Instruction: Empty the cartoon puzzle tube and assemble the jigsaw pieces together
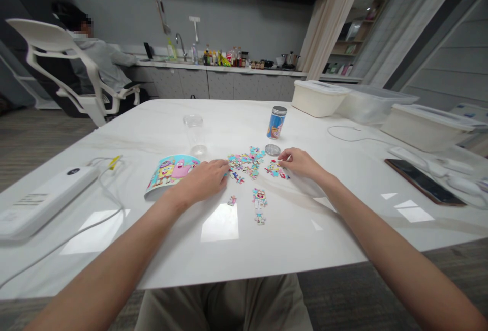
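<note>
Colourful jigsaw pieces (251, 160) lie in a loose pile on the white table. My left hand (209, 179) rests low at the pile's left edge, palm down, fingers stretched out. At a smaller cluster of pieces (275, 170) on the right, my right hand (299, 162) has thumb and fingers drawn together; what is between the fingertips is too small to make out. Nearer to me, a few joined pieces form a cartoon figure (260, 206). One loose piece (232, 200) lies to its left. A curved picture sheet (171, 173) with cartoon characters is partly behind my left hand.
Behind the pieces stand a clear plastic jar (195, 135) and a blue printed can (276, 123), with a round metal lid (272, 150) before it. A white power strip (48, 201) with cables lies left. Right are a phone (423, 181) and storage boxes (320, 99). A person sits back left.
</note>
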The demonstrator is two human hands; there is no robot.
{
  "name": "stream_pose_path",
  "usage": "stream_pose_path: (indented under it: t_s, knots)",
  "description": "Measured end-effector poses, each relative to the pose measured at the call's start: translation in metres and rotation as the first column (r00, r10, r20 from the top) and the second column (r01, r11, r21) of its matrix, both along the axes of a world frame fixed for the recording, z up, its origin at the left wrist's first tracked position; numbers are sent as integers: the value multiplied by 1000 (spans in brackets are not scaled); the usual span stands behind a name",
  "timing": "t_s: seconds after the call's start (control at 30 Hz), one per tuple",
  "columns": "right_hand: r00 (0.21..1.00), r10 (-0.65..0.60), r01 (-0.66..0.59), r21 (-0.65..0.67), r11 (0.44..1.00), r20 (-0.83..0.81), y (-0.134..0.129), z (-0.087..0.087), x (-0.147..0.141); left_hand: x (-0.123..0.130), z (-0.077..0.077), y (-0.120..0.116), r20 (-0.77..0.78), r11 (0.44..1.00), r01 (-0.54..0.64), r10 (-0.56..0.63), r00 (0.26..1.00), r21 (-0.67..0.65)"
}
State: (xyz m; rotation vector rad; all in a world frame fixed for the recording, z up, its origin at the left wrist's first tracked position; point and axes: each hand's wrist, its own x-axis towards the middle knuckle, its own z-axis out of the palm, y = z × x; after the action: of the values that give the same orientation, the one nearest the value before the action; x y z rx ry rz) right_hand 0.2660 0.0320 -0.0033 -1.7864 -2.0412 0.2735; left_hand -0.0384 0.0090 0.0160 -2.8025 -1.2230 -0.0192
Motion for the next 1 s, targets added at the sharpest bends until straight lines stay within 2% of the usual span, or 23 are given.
stream_pose_path:
  t_s: [0.1, 0.17, 0.23, 0.33, 0.43, 0.67, 0.77, 0.87, 0.93, 1.0]
  knots:
    - [999, 36, -37, 45, 998, 10, -2, 0, -5, 0, 1, 0, -8, 999, 9, -10, 1000, -33]
    - [988, 157, -157, 104, 982, 9, -4, -2, -11, 0, 2, -1, -12, 999, 20, -20, 1000, -30]
    - [947, 321, -320, 154, 935, 22, -7, -5, -17, 1, 3, -1, -14, 999, 44, -44, 999, -19]
    - [887, 458, -461, 125, 879, 52, -9, -12, -24, 2, 2, -1, -12, 997, 78, -78, 997, -9]
    - [890, 446, -454, 107, 885, 89, -9, -14, -24, 3, 0, 0, -27, 998, 61, -61, 998, -12]
    - [956, 268, -283, 139, 949, 117, -7, -6, -18, 0, -5, 3, 3, 999, -22, 22, 1000, 25]
    - [964, 242, -257, 151, 955, 109, -7, -4, -18, -1, -3, 2, -1, 999, -23, 23, 1000, 48]
    - [930, 359, -367, 167, 915, 76, -11, -4, -22, 1, 0, 0, 11, 999, 6, -7, 1000, 38]
    - [866, 497, -500, 144, 854, 56, -15, -3, -26, 3, 1, -1, 14, 999, 34, -34, 999, 20]
    - [811, 584, -585, 96, 805, 37, -19, -1, -31, 4, 1, -1, 16, 999, 49, -49, 999, 7]
